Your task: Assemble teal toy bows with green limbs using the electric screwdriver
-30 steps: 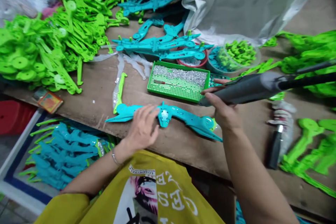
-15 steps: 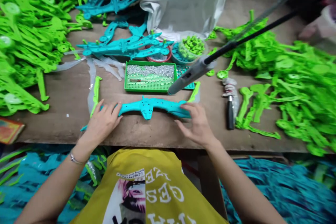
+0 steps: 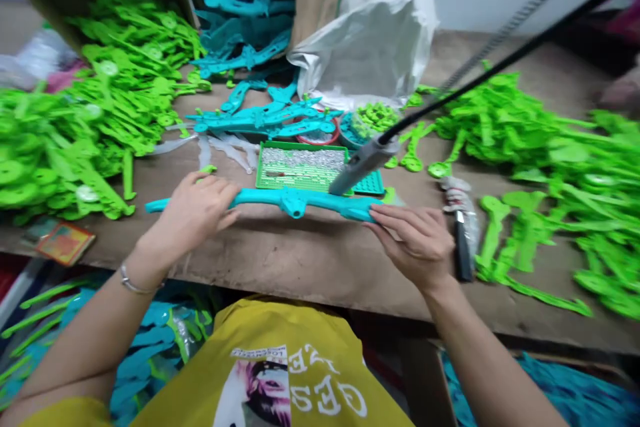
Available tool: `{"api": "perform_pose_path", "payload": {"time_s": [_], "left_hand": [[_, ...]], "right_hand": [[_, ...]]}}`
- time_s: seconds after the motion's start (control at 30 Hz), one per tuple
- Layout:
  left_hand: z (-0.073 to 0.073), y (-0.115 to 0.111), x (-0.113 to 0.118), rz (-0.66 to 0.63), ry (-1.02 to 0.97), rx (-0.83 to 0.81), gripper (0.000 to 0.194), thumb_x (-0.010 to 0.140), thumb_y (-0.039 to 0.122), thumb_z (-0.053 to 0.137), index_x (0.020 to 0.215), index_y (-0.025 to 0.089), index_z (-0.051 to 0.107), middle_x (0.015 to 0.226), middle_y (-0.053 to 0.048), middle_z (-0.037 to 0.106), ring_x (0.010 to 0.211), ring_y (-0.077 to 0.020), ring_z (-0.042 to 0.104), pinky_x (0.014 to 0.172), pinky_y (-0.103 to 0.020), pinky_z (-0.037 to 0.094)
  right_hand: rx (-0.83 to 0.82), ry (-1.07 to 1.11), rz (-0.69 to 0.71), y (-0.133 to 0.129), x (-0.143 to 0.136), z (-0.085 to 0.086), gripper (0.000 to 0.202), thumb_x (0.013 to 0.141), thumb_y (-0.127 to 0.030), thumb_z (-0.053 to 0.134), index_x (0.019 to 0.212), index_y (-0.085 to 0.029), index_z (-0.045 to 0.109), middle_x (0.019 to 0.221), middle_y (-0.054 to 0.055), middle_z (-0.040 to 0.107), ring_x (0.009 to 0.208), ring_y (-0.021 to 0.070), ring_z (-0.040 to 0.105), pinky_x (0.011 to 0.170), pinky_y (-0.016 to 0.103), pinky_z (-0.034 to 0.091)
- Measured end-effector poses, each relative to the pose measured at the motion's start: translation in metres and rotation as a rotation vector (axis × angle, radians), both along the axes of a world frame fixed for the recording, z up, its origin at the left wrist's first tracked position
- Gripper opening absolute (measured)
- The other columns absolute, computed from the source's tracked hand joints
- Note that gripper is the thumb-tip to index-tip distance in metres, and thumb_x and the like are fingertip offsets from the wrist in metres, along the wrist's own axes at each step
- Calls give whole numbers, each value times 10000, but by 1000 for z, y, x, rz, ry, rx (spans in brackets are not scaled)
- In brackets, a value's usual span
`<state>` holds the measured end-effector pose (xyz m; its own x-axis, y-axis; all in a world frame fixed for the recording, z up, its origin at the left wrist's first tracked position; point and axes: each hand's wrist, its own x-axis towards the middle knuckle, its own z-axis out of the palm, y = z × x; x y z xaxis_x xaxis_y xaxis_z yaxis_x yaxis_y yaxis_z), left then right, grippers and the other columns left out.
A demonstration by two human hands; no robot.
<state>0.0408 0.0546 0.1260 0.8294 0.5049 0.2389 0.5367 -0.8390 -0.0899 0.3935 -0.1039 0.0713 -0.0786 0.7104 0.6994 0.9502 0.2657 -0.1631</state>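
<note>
A long blue plastic part (image 3: 295,200), bow-shaped with a raised block at its middle, spans the space between my hands near the bench's front. My left hand (image 3: 195,210) is closed round its left portion, and the tip sticks out beyond my knuckles. With fingers and thumb, my right hand (image 3: 415,233) grips its right end. Just behind the part, a grey electric screwdriver (image 3: 357,163) hangs at a slant, its tip close to the part. Farther back lies a green tray (image 3: 259,177) with many small silvery screws and a thin tool with a brownish handle.
Heaps of green plastic pieces (image 3: 100,120) lie left, with another green heap (image 3: 530,127) right. Blue parts (image 3: 260,117) are stacked behind the tray beside a white sack (image 3: 370,40). A black-handled tool (image 3: 463,247) lies right. Boxes of blue pieces (image 3: 565,390) sit below the bench.
The blue part has come up off the bench and tilted. My right hand, loosely spread before, has closed on its right end. The camera view has shifted.
</note>
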Motion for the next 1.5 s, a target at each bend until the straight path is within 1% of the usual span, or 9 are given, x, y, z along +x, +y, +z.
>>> {"api": "perform_pose_path", "payload": {"time_s": [0.23, 0.37, 0.53, 0.83, 1.03, 1.13, 1.3, 1.4, 1.5], "left_hand": [[-5, -12, 8, 119, -75, 149, 247, 949, 356, 584, 1108, 188, 669, 996, -78, 746, 953, -241, 674, 1000, -457, 411], [8, -4, -15, 186, -144, 142, 530, 900, 441, 641, 1332, 144, 567, 1117, -138, 720, 1048, -282, 656, 1031, -501, 398], [21, 1, -47, 77, -108, 59, 342, 945, 378, 590, 1227, 189, 630, 1149, -96, 725, 1047, -229, 665, 984, -424, 444], [2, 5, -48, 90, -213, 102, 241, 978, 331, 520, 1111, 277, 713, 1047, -40, 768, 895, -171, 675, 762, -302, 522], [-20, -33, -57, 91, -192, 148, 177, 908, 269, 618, 1062, 277, 703, 1030, -37, 766, 874, -211, 685, 892, -428, 483], [-37, -52, -36, 61, -160, 31, 340, 879, 293, 636, 1210, 217, 621, 1062, -90, 732, 954, -264, 658, 998, -505, 433], [-68, -52, 36, -53, -8, -286, 716, 812, 274, 650, 1456, 107, 385, 1341, -199, 573, 1218, -362, 535, 1062, -549, 392], [-85, -38, 60, -68, 69, -427, 649, 798, 251, 657, 1392, 121, 432, 1245, -173, 613, 1137, -358, 584, 965, -529, 475], [-97, -28, 61, -97, 3, -514, 616, 804, 197, 641, 1370, 155, 402, 1228, -142, 607, 1122, -314, 612, 927, -463, 523]], "right_hand": [[27, -20, 32, 7, 5, 6, 232, 775, -228, 799, 988, -295, 737, 911, 2, 799, 721, 220, 732, 648, 369, 437], [25, -15, 39, 8, 9, 15, 332, 773, -238, 795, 1070, -375, 732, 886, -1, 795, 721, 262, 738, 617, 414, 468], [18, 24, 9, 8, 10, 19, 543, 783, -246, 780, 1231, -519, 646, 835, -32, 781, 686, 310, 728, 580, 465, 462], [3, 88, 38, 5, 5, 16, 539, 772, -236, 787, 1236, -476, 657, 893, -22, 777, 714, 306, 730, 646, 466, 551], [31, 112, 38, -23, -16, -11, 240, 732, -191, 810, 934, -285, 721, 870, 23, 760, 703, 233, 716, 668, 401, 581], [69, 68, 0, -42, -32, -43, 240, 685, -168, 845, 827, -264, 677, 793, 10, 716, 679, 186, 681, 612, 333, 559], [24, 129, -53, -64, -50, -82, 239, 740, -98, 784, 784, -259, 614, 760, -3, 656, 784, 174, 672, 677, 305, 547], [-58, 381, -121, -73, -48, -92, 232, 736, -147, 796, 826, -247, 608, 828, 15, 642, 833, 183, 660, 721, 325, 557], [-3, 909, -380, -73, -35, -93, 401, 673, -291, 856, 955, -238, 576, 942, 32, 638, 882, 189, 658, 779, 355, 571]]}}
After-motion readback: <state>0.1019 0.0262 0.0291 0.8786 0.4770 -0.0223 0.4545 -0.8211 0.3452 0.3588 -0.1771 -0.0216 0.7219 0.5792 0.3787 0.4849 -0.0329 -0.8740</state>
